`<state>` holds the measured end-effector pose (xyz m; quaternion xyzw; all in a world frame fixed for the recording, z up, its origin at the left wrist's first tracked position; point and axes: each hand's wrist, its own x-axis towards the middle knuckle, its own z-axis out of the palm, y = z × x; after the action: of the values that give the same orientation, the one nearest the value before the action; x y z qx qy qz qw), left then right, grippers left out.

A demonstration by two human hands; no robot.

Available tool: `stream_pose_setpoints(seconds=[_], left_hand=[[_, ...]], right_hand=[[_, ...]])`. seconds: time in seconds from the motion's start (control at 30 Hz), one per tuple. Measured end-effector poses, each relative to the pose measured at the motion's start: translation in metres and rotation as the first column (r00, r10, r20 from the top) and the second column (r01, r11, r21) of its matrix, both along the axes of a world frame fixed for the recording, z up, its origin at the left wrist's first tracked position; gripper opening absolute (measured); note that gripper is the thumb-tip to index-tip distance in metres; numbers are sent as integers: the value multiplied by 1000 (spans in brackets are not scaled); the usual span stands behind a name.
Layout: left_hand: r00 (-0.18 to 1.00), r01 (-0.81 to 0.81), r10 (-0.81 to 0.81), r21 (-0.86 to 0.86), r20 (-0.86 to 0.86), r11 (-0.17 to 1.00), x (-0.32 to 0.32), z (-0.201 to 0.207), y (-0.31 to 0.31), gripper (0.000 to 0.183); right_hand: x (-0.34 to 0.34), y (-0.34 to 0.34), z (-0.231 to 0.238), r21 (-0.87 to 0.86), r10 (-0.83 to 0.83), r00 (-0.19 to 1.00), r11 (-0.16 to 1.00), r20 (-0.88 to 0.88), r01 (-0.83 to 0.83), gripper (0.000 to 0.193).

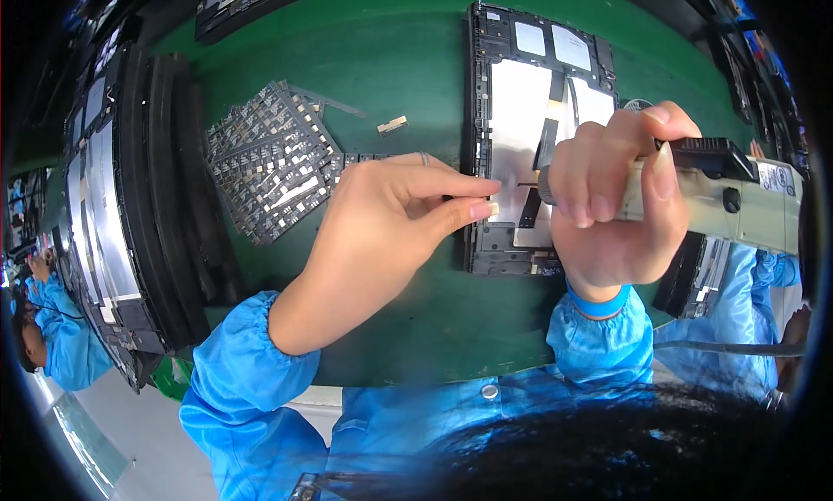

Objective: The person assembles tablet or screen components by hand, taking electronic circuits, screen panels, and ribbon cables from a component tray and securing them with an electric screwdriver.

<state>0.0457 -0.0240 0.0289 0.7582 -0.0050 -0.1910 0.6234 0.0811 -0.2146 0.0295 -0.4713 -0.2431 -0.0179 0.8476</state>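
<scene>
My right hand [620, 189] is wrapped round an electric screwdriver [764, 202] with a cream body and a black lever. The tool lies nearly level, its knurled collar and thin bit pointing left. Below the bit is an opened black device housing [521, 98] with silver plates, white labels and dark strips. My left hand [390, 210], at the housing's left edge, has thumb and forefinger pinched close to the bit. Whatever is between those fingertips is too small to make out. Beyond the left hand lies a pile of small circuit boards [269, 158], partly covered by it.
A single small board strip [392, 125] lies on the green table [390, 67]. On the left stands a stack of similar housings [108, 215]. Another housing [252, 2] is at the far edge, and one more [698, 275] sits at right. A person in blue [65, 327] is at left.
</scene>
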Motion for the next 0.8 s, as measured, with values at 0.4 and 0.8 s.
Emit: stream_pose_setpoints(seconds=[0.4, 0.8], left_hand=[[998, -59, 57, 48, 40, 997, 1, -4, -5, 30], [998, -26, 25, -25, -50, 999, 4, -9, 3, 28]], right_hand=[[-3, 6, 1, -113, -44, 999, 993, -22, 42, 26], [-3, 21, -5, -222, -45, 999, 974, -3, 43, 21]])
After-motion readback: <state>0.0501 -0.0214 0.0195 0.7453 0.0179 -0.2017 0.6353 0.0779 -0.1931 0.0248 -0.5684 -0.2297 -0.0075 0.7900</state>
